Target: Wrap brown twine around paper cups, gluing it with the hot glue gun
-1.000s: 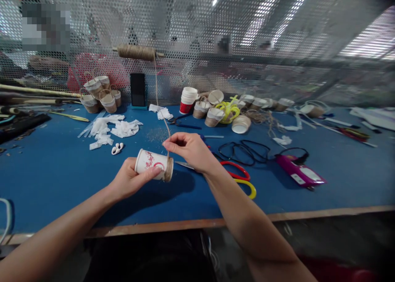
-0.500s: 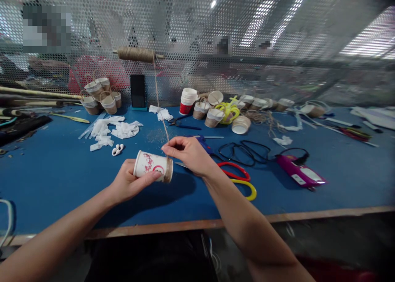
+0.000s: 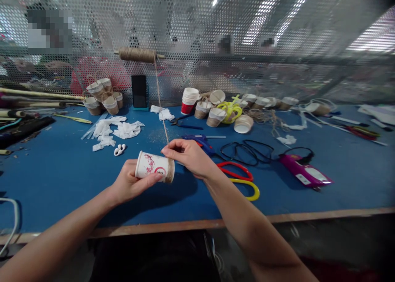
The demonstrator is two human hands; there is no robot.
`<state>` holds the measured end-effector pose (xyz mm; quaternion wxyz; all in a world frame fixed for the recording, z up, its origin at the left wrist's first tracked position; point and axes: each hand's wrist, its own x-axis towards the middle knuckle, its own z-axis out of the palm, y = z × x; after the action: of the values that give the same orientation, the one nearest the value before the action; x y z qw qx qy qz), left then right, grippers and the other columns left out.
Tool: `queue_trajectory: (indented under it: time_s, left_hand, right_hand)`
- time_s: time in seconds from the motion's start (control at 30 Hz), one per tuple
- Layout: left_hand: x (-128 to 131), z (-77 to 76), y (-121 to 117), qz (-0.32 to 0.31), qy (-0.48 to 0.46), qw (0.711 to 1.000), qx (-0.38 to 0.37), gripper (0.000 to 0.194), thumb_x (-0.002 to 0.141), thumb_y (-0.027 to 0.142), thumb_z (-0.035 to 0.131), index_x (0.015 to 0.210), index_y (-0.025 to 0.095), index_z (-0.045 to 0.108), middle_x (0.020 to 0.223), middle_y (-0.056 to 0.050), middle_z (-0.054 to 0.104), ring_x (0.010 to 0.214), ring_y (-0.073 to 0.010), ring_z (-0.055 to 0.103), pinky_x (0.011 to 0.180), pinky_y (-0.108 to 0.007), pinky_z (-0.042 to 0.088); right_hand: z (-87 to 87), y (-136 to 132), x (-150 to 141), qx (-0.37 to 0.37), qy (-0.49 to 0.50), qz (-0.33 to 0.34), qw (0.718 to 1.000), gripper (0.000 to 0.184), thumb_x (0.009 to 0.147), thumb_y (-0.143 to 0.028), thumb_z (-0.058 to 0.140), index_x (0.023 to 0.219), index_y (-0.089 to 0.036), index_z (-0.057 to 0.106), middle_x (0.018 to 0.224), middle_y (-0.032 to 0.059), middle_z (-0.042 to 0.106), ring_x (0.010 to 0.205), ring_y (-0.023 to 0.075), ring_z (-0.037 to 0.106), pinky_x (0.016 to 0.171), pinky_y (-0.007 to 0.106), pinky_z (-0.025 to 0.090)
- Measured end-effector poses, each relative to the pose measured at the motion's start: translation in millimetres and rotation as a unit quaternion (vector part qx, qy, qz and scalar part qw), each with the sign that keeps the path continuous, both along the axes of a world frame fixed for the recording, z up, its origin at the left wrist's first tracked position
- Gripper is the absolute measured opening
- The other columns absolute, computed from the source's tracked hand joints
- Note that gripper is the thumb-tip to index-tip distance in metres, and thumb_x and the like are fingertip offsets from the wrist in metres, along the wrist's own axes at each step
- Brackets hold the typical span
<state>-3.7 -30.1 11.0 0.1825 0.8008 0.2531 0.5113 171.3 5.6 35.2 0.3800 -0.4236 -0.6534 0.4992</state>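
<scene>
My left hand (image 3: 131,182) is closed around a white paper cup (image 3: 150,165) with a red floral print, tipped on its side with its base to the right. Brown twine is wound in a band (image 3: 169,171) around the base end. Above that end, my right hand (image 3: 188,155) pinches the twine (image 3: 163,123) between thumb and fingers. The strand runs up to a twine spool (image 3: 137,54) on a rod at the mesh. Scissors (image 3: 237,171) with red and yellow handles lie partly hidden under my right hand, near a blue glue gun (image 3: 202,143).
Twine-wrapped cups (image 3: 110,103) stand back left, with more beside a cup stack (image 3: 189,101). A phone (image 3: 139,91) leans at the mesh. White scraps (image 3: 126,129), pliers (image 3: 188,125), a black cable (image 3: 247,150) and a purple device (image 3: 304,169) lie on the blue table.
My right hand has lowered slightly, bringing the pinched twine closer to the cup's base. The cup stays in my left hand in nearly the same pose. The view has shifted a little.
</scene>
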Motion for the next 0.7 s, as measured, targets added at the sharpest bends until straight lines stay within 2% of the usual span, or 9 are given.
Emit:
queue_trajectory:
  time_s: [0.27,0.57,0.7]
  left_hand:
    - [-1.1,0.6,0.0,-0.008,0.001,1.0,0.008,0.027,0.072,0.011,0.057,0.047,0.016,0.047,0.04,0.005,0.046,0.038,-0.0057,0.039,0.037,-0.017,0.032]
    - [-2.0,0.8,0.5,0.012,-0.005,0.999,-0.053,0.028,0.074,0.014,0.056,0.047,0.015,0.049,0.04,0.004,0.046,0.037,-0.0056,0.038,0.035,-0.016,0.031]
    - [-3.0,0.9,1.5,0.001,-0.001,1.0,-0.024,0.028,0.075,0.014,0.055,0.048,0.015,0.05,0.043,0.003,0.052,0.04,-0.0068,0.045,0.039,-0.017,0.036]
  right_hand:
    - [0.4,0.4,0.2,-0.012,-0.005,0.01,1.0,0.016,0.067,-0.03,0.063,0.07,-0.014,0.061,0.063,-0.0014,0.056,0.058,0.0085,0.048,0.059,0.024,0.037]
    - [-7.9,4.4,-2.8,-0.053,0.01,0.01,0.998,0.02,0.068,-0.033,0.062,0.07,-0.014,0.06,0.062,-0.0015,0.055,0.057,0.0083,0.048,0.058,0.024,0.038]
    - [-8.8,3.8,-4.2,-0.09,0.036,0.018,0.995,0.021,0.069,-0.035,0.061,0.07,-0.014,0.059,0.065,-0.0011,0.055,0.059,0.0086,0.049,0.057,0.023,0.039]
